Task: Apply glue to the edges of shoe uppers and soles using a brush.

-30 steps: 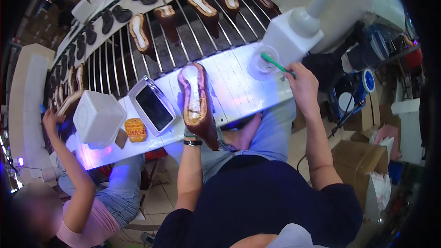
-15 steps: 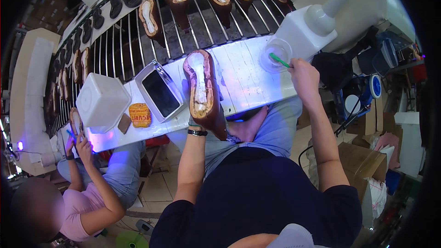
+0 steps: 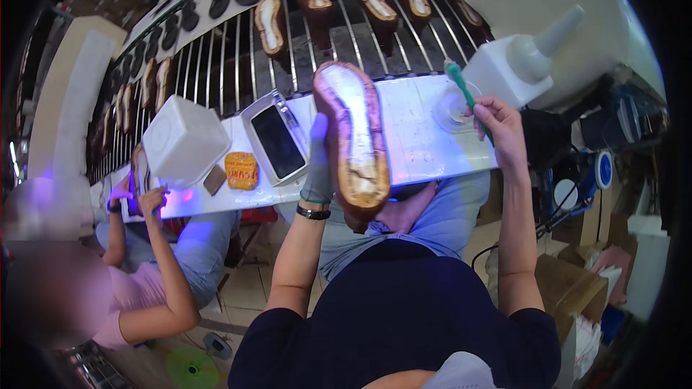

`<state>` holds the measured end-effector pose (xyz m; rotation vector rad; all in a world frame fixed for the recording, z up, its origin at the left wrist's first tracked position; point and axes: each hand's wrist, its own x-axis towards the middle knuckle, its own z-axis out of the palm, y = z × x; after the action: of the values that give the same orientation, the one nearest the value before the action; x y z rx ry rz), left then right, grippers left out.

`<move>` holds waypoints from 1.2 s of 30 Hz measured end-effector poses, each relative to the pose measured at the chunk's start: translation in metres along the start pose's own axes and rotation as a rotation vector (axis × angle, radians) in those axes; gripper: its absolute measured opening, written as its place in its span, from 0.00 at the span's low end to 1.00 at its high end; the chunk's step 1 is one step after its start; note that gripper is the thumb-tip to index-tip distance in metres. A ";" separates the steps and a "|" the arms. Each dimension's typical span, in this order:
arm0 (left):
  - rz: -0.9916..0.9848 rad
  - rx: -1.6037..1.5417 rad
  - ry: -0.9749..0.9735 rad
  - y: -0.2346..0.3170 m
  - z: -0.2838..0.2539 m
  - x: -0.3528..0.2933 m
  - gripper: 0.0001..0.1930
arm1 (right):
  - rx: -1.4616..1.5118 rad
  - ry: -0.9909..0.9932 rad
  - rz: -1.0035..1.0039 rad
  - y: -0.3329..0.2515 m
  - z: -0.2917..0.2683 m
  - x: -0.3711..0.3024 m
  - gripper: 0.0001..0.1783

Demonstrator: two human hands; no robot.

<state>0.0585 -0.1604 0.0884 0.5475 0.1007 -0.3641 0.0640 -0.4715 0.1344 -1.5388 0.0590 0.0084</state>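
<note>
Wrapped along its side by the gloved left hand (image 3: 317, 169), the shoe (image 3: 355, 137) faces underside-up, presumably leaving that surface open to the green brush (image 3: 458, 81) pinched in the right hand (image 3: 501, 128), with a clear cup (image 3: 448, 117) just left of that pinch, seemingly for easy reach.

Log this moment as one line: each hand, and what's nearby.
Left hand: holds shoe, underside showing | Right hand: holds green brush near cup | Nearby: white bottle

- On the bench (image 3: 411, 130), left to right: container (image 3: 186, 142), tray (image 3: 293, 175), cup (image 3: 450, 109), bottle (image 3: 508, 72).
- Behind the bench: rack (image 3: 252, 57).
- Between tray and cup: shoe upper (image 3: 355, 122), in the left hand (image 3: 317, 162).
</note>
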 end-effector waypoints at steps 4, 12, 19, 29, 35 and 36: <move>0.080 0.288 0.008 0.013 0.022 -0.006 0.28 | -0.114 -0.217 -0.163 -0.063 0.045 -0.006 0.08; 0.268 0.669 -0.079 0.031 0.053 -0.017 0.27 | -0.484 -0.367 -0.552 -0.085 0.063 -0.026 0.09; 0.293 0.768 -0.183 0.032 0.070 -0.026 0.29 | -0.511 -0.268 -0.643 -0.087 0.069 -0.015 0.07; 0.428 1.135 -0.094 0.029 0.079 -0.035 0.42 | -0.482 -0.191 -0.704 -0.097 0.075 0.007 0.06; 0.461 1.504 -0.013 0.032 0.080 -0.039 0.46 | -0.482 -0.111 -0.638 -0.109 0.080 0.019 0.05; 0.456 1.539 -0.025 0.032 0.081 -0.039 0.47 | -0.446 -0.086 -0.626 -0.110 0.081 0.022 0.04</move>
<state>0.0336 -0.1651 0.1803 2.0397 -0.3722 0.0769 0.0935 -0.3948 0.2454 -1.9413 -0.5251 -0.4344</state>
